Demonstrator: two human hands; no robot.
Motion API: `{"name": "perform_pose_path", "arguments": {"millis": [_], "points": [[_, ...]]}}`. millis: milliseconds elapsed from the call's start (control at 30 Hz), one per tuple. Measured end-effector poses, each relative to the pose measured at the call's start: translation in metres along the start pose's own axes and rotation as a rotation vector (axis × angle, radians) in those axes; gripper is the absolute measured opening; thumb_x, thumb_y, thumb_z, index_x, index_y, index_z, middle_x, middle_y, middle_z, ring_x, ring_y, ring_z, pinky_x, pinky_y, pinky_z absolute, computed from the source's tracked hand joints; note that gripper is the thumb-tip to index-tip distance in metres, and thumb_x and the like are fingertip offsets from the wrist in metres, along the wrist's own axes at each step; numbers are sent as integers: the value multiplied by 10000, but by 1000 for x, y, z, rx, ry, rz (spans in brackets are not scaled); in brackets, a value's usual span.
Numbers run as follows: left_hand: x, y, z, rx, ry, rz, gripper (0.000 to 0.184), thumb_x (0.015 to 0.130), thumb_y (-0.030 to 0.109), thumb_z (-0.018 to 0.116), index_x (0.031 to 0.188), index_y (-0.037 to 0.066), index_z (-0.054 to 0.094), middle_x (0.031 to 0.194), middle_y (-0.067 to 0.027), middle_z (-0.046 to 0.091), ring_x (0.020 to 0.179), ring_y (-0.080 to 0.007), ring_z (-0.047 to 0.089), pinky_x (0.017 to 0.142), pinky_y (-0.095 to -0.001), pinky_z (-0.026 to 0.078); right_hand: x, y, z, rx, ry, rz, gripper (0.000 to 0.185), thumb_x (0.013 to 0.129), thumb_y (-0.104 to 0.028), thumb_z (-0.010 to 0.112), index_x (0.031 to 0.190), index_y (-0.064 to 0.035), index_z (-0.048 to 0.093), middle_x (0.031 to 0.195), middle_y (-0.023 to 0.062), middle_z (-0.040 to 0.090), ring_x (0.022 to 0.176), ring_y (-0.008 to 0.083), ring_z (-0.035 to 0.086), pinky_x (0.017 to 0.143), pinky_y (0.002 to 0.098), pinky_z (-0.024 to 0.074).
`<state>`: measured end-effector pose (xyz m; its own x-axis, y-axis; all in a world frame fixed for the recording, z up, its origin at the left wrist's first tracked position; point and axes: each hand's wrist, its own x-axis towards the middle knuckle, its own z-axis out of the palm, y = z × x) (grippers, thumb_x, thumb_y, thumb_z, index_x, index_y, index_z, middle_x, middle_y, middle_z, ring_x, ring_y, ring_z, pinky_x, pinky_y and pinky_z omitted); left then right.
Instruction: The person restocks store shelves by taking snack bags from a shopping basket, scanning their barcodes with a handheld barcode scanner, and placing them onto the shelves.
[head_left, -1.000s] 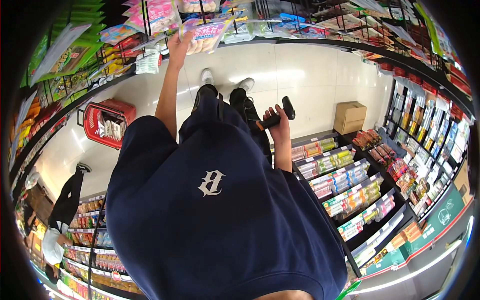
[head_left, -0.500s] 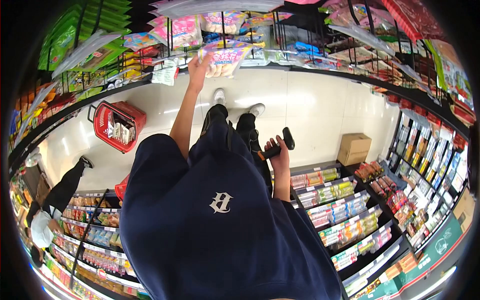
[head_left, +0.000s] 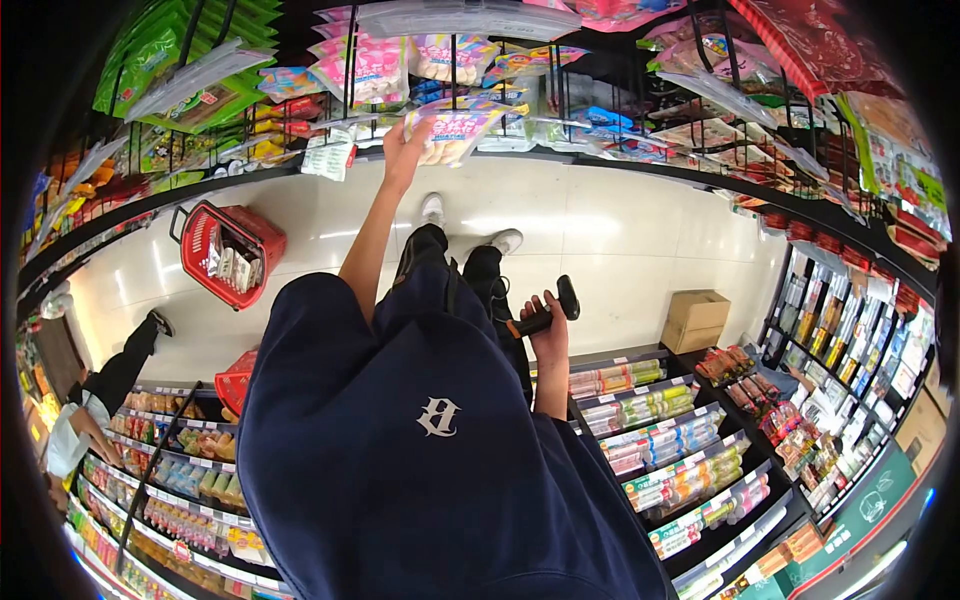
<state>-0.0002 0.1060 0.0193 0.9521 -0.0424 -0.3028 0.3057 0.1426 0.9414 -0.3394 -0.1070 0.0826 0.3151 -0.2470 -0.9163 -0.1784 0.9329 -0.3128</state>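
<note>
While the left hand (head_left: pixel 402 155) pinches a pastel packet (head_left: pixel 455 138), the right hand (head_left: pixel 550 338) curls its fingers around a black device (head_left: pixel 568 298).

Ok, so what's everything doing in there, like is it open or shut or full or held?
Left hand: closed on the edge of the snack bag.
Snack bag: plump, looks unopened; can't tell if it's on a hook.
Right hand: wrapped around the black tool.
Black tool: held; can't tell if it's on.
Red basket: open-topped, some packs inside.
Second basket: mostly hidden.
Cardboard box: looks shut.
</note>
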Motion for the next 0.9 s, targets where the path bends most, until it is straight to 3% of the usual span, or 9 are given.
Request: {"name": "perform_pose_path", "arguments": {"millis": [33, 167, 367, 633, 900], "points": [[0, -2, 0, -26, 12, 37, 313, 871, 307, 709, 1033, 40, 688, 903, 22, 655, 776, -40, 521, 643, -220, 420, 0, 0, 0, 1, 5, 3, 253, 866, -140, 670, 1088, -116, 551, 939, 91, 612, 839, 237, 597, 783, 396, 523], [-2, -8, -6, -27, 45, -19, 334, 872, 321, 707, 1049, 39, 685, 914, 17, 659, 782, -46, 523, 653, -222, 421, 1, 1, 0, -7, 9, 1, 231, 870, -143, 668, 1071, -117, 556, 925, 86, 616, 839, 233, 597, 780, 392, 521], [6, -11, -10, -123, 118, 19, 368, 869, 325, 709, 1086, 29, 679, 929, 9, 661, 794, -54, 529, 690, -217, 421, 0, 2, 6, -13, -29, -10, 230, 868, -142, 671, 1065, -108, 556, 914, 88, 614, 835, 234, 594, 772, 379, 518], [6, -8, -22, -65, -24, -9, 371, 879, 315, 692, 1094, 13, 667, 968, -11, 664, 865, -78, 553, 782, -236, 429, -2, 5, 11, 28, -28, -10, 244, 866, -139, 670, 1074, -107, 546, 917, 96, 611, 817, 236, 589, 762, 377, 513], [-2, -8, -20, -55, -16, -41, 367, 880, 317, 694, 1085, 13, 670, 973, -17, 667, 875, -80, 556, 814, -237, 428, -1, 10, 11, 34, -26, -17, 257, 868, -134, 667, 1090, -106, 540, 927, 99, 608, 827, 240, 588, 765, 381, 513]]}}
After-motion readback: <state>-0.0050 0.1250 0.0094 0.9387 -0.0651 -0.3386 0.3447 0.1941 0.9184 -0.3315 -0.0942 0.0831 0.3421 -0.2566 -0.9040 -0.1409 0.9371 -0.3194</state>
